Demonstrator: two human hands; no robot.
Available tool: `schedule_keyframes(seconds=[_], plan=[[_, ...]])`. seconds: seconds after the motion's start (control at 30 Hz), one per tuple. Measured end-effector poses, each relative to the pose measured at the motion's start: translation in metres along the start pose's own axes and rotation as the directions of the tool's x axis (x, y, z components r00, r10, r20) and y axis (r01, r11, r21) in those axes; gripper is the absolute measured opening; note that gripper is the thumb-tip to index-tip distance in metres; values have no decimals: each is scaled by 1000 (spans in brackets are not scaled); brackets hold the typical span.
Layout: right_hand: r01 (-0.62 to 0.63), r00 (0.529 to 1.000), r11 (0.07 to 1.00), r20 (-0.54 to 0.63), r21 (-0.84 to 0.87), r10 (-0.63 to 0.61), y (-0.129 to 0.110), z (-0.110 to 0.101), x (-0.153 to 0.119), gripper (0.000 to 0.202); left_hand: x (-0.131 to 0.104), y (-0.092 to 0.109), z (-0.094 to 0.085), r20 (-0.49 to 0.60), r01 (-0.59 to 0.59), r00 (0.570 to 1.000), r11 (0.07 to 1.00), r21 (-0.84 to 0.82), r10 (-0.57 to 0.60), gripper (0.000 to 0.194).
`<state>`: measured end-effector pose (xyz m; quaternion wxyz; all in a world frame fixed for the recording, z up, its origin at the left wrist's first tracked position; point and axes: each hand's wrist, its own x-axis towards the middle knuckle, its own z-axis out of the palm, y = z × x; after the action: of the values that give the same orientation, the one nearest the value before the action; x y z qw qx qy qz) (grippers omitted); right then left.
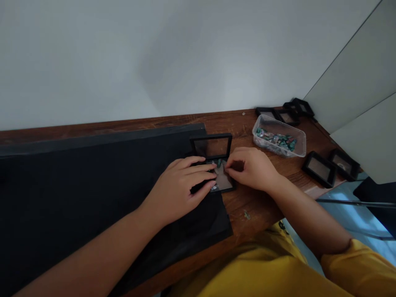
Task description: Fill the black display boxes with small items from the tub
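Observation:
A small black hinged frame (230,150) stands with its lid up at the edge of a black sheet. Its lower part holds a clear film and several green and pale stones (219,163). My left hand (182,185) lies over the left side of this lower part, fingers spread, fingertips near the stones. At the right side, my right hand (255,168) has thumb and forefinger pinched together; whatever is between them is too small to make out. A clear plastic tub (269,145) of green and pinkish stones sits beyond my right hand.
The black sheet (77,185) covers the left of the wooden table (266,210). More black frames (320,169) lie at the right edge, and others (287,116) behind the tub. A small green piece (246,215) lies near the front edge. A wall rises behind.

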<state>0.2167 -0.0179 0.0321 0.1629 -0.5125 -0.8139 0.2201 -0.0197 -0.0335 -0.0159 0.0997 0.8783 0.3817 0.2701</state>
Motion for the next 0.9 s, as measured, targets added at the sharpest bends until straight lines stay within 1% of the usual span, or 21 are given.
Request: schedule_keyframes(seconds=[0.13, 0.23, 0.37, 0.5, 0.7, 0.9], plan=[[-11, 999, 1000, 50, -12, 11, -1, -1, 0, 5, 0, 0, 0, -8, -39, 999, 999, 23, 40, 28], [-18, 999, 1000, 41, 11, 17, -1, 0, -1, 4, 0, 0, 1, -16, -56, 998, 998, 22, 57, 29], [-39, 999, 998, 1, 46, 39, 2, 0, -1, 16, 1, -1, 0, -6, -29, 1000, 999, -21, 29, 27], [-82, 997, 995, -7, 53, 83, 3, -2, -1, 20, 1, 0, -2, 13, -7, 1000, 1000, -29, 8, 29], [-156, 988, 988, 23, 15, 155, 2, -4, 0, 23, 2, 0, -2, -7, -65, 998, 997, 29, 65, 33], [-166, 985, 986, 40, -24, 167, 0, -4, 0, 24, 3, 2, -3, -33, -78, 996, 995, 54, 80, 30]])
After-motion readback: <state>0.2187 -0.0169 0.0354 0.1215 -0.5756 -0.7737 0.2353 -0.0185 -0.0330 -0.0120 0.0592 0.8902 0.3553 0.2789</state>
